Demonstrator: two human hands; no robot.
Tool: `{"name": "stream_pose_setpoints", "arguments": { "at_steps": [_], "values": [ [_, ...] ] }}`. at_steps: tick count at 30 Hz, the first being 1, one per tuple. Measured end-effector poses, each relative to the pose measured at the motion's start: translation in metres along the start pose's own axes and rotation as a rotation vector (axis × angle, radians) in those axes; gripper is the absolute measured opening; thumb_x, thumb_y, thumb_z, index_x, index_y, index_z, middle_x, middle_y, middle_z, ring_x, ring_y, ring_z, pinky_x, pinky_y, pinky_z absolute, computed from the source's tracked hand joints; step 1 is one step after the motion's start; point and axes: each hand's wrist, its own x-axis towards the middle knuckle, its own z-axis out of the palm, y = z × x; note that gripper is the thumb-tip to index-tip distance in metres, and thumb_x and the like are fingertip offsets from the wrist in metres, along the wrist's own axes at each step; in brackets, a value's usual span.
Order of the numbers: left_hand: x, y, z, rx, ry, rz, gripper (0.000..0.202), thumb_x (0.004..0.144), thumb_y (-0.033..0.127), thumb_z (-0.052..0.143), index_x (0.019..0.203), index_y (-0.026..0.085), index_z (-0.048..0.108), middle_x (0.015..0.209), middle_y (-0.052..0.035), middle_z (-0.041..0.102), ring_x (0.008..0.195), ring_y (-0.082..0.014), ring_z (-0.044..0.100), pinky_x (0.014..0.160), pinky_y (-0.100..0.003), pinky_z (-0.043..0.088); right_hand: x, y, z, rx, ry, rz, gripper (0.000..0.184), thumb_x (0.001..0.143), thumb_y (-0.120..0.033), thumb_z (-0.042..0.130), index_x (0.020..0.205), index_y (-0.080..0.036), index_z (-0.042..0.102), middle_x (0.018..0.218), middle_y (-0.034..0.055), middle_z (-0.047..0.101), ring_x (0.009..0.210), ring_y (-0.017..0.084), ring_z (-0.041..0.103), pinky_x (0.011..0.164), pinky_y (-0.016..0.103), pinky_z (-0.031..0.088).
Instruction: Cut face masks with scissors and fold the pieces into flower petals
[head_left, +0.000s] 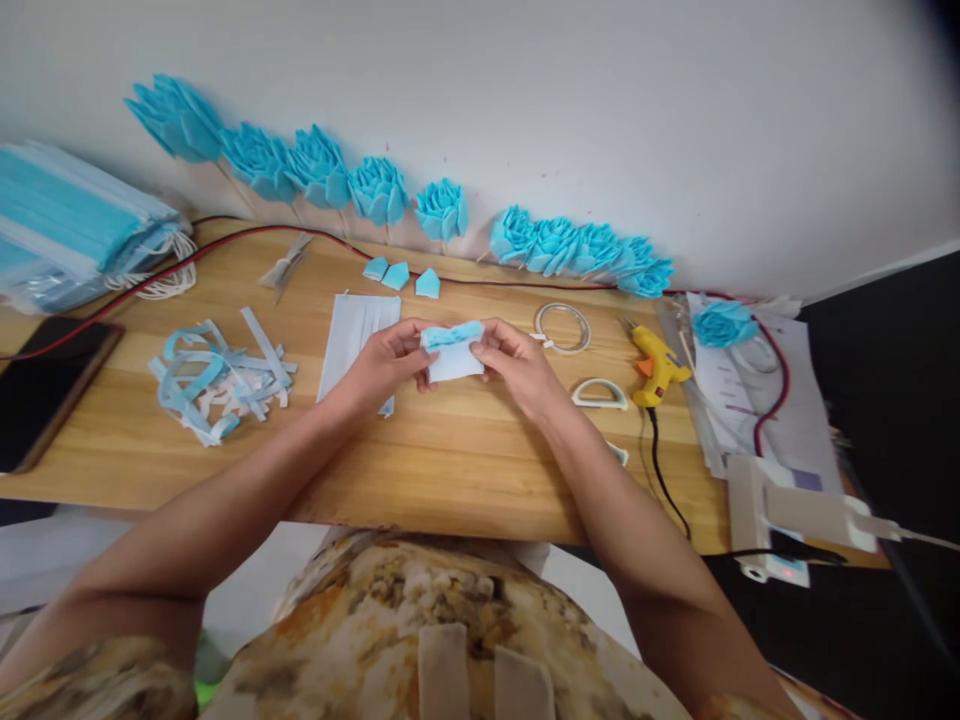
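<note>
My left hand (386,362) and my right hand (517,365) hold a small white and blue piece of mask fabric (452,352) between them, above the wooden table (450,470). Each hand pinches one side of the piece with thumb and fingers. Its top edge is folded down so the blue side shows. A flat white mask sheet (352,340) lies under my left hand. Three small folded blue petals (401,276) lie just beyond.
Blue fabric flowers (375,188) lean along the wall. A pile of cut strips (217,380) and a phone (45,385) lie left, a stack of masks (67,225) far left. A yellow glue gun (656,362), scissors (600,395), tape ring (561,327) and papers lie right.
</note>
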Motion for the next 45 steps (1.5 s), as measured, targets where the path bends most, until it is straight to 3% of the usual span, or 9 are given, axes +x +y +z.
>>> {"name": "stream_pose_setpoints", "arguments": {
  "at_steps": [4, 9, 14, 19, 22, 26, 35, 41, 45],
  "values": [
    [-0.003, 0.002, 0.000, 0.043, 0.025, 0.044, 0.008, 0.076, 0.024, 0.068, 0.078, 0.017, 0.072, 0.060, -0.0001, 0.065, 0.053, -0.0125, 0.061, 0.056, -0.026, 0.050, 0.001, 0.002, -0.003, 0.004, -0.028, -0.008, 0.017, 0.077, -0.034, 0.064, 0.087, -0.021, 0.068, 0.074, -0.0012, 0.058, 0.066, 0.012, 0.052, 0.059, 0.025, 0.046],
    [-0.007, 0.001, 0.002, 0.335, 0.072, 0.259, 0.020, 0.077, 0.015, 0.057, 0.076, 0.019, 0.076, 0.068, -0.0018, 0.068, 0.059, -0.0134, 0.061, 0.061, -0.027, 0.049, -0.001, 0.000, -0.004, 0.027, -0.069, 0.048, 0.041, 0.091, -0.052, 0.050, 0.117, -0.024, 0.064, 0.084, 0.0020, 0.065, 0.076, 0.017, 0.060, 0.064, 0.029, 0.050],
    [-0.009, -0.003, 0.004, 0.509, 0.025, 0.479, 0.026, 0.084, 0.014, 0.053, 0.078, 0.021, 0.077, 0.089, -0.0058, 0.075, 0.082, -0.0181, 0.068, 0.075, -0.031, 0.050, -0.002, 0.000, 0.001, -0.093, 0.006, 0.003, 0.044, 0.079, -0.063, 0.067, 0.085, -0.019, 0.067, 0.072, 0.0001, 0.059, 0.067, 0.014, 0.053, 0.061, 0.026, 0.044],
    [-0.009, 0.004, 0.002, 0.362, 0.084, 0.331, 0.026, 0.095, 0.031, 0.053, 0.103, 0.019, 0.076, 0.113, -0.0089, 0.075, 0.107, -0.0234, 0.067, 0.093, -0.035, 0.050, -0.005, -0.004, 0.005, -0.310, 0.097, -0.150, 0.029, 0.084, -0.048, 0.067, 0.083, -0.019, 0.068, 0.070, -0.0010, 0.061, 0.064, 0.013, 0.051, 0.060, 0.026, 0.040],
    [-0.007, 0.003, 0.002, 0.435, 0.049, 0.243, 0.030, 0.091, 0.042, 0.062, 0.105, 0.019, 0.075, 0.107, -0.0079, 0.077, 0.100, -0.0234, 0.069, 0.087, -0.032, 0.051, -0.008, -0.007, 0.008, -0.457, 0.063, -0.216, 0.021, 0.086, -0.040, 0.065, 0.083, -0.020, 0.070, 0.069, -0.0010, 0.062, 0.062, 0.013, 0.051, 0.060, 0.026, 0.039],
    [-0.004, -0.004, 0.002, 0.546, 0.023, 0.197, 0.023, 0.087, 0.041, 0.066, 0.087, 0.020, 0.076, 0.083, -0.0026, 0.076, 0.079, -0.0196, 0.066, 0.072, -0.028, 0.048, -0.010, -0.009, 0.010, -0.546, 0.072, -0.277, 0.019, 0.087, -0.038, 0.065, 0.082, -0.020, 0.070, 0.073, 0.0002, 0.067, 0.066, 0.014, 0.054, 0.064, 0.027, 0.041],
    [-0.009, -0.001, 0.010, 0.634, 0.069, 0.200, 0.025, 0.086, 0.039, 0.060, 0.072, 0.019, 0.062, 0.064, 0.0007, 0.060, 0.060, -0.0134, 0.048, 0.057, -0.025, 0.034, -0.011, -0.011, 0.014, -0.397, 0.064, -0.229, 0.023, 0.085, -0.042, 0.066, 0.078, -0.020, 0.063, 0.070, -0.0010, 0.060, 0.067, 0.014, 0.052, 0.065, 0.027, 0.041],
    [-0.012, -0.003, 0.011, 0.788, 0.036, 0.323, 0.020, 0.088, 0.037, 0.058, 0.076, 0.021, 0.063, 0.069, -0.0030, 0.063, 0.068, -0.0191, 0.053, 0.067, -0.030, 0.035, -0.007, -0.003, 0.011, -0.209, 0.003, -0.093, 0.041, 0.082, -0.059, 0.066, 0.071, -0.020, 0.059, 0.064, -0.0029, 0.049, 0.061, 0.012, 0.043, 0.058, 0.026, 0.036],
    [-0.011, -0.005, 0.009, 0.710, 0.010, 0.266, 0.021, 0.090, 0.038, 0.056, 0.080, 0.020, 0.064, 0.071, -0.0022, 0.065, 0.067, -0.0176, 0.054, 0.066, -0.029, 0.037, -0.002, 0.001, 0.007, -0.133, -0.034, -0.043, 0.044, 0.079, -0.063, 0.068, 0.071, -0.020, 0.061, 0.064, -0.0026, 0.053, 0.061, 0.012, 0.045, 0.060, 0.025, 0.038]
  ]
}}
